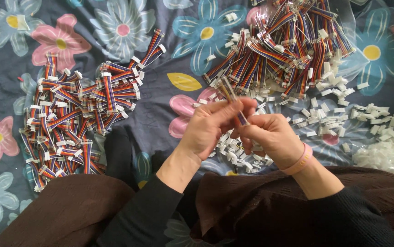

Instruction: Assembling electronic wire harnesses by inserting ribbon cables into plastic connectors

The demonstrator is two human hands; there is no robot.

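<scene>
In the middle of the frame, the left hand [210, 126] and the right hand [272, 137] pinch one rainbow ribbon cable [232, 101] between their fingers, its free end pointing to the upper left. A sorted pile of cables [75, 116] lies at the left, an unsorted heap [281, 45] at the upper right, and loose white connectors [334, 114] are within reach on the flowered cloth [160, 55].
</scene>
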